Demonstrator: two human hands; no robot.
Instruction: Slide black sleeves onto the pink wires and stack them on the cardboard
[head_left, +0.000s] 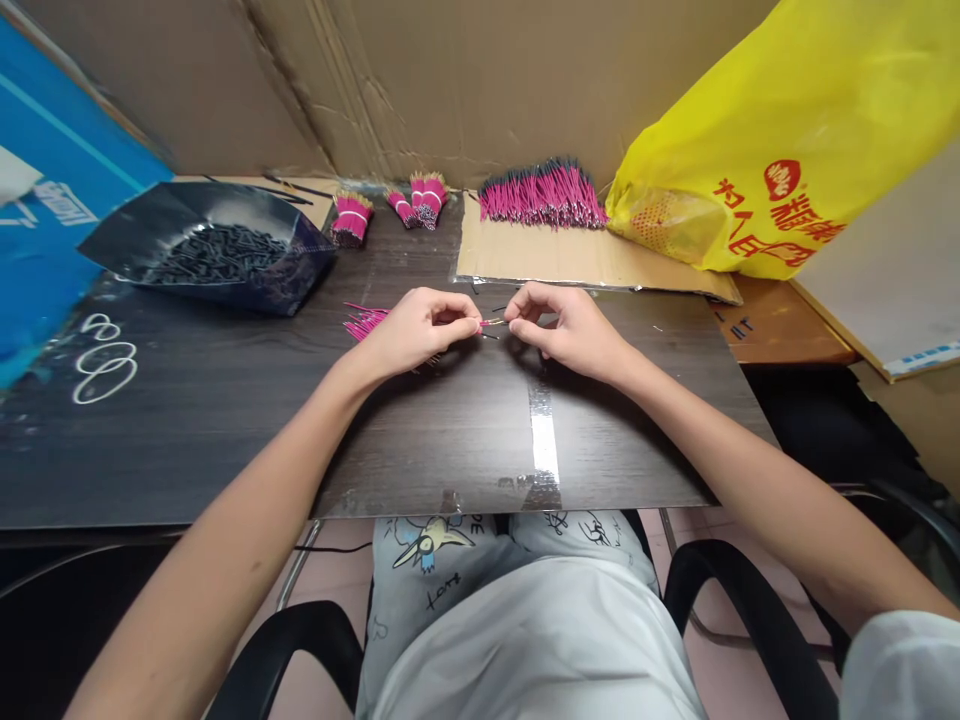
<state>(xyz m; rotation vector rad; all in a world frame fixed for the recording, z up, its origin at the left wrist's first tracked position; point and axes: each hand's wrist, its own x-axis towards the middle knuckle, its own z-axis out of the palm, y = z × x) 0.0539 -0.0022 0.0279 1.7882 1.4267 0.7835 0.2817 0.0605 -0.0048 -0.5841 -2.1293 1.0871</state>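
Observation:
My left hand (pixel 427 325) is closed in a pinch on a thin pink wire (pixel 486 323) whose gold-coloured end points right. Opposite it, my right hand (pixel 566 325) is also pinched, its fingertips at that bare end. What the right fingers hold is too small to make out. A loose bunch of pink wires (pixel 364 320) lies on the table beside and partly behind my left hand. Small dark pieces, one of them a thin black piece (pixel 489 337), show near my left fingertips.
An open black bag (pixel 300 270) holds many short black tubes (pixel 225 255). Banded pink wire bundles (pixel 351 218) lie at the back. Black-tipped pink wires (pixel 544 195) rest on cardboard (pixel 525 258), beside a yellow bag (pixel 750 150). White rubber bands (pixel 105 372) lie left on the dark table (pixel 225 440).

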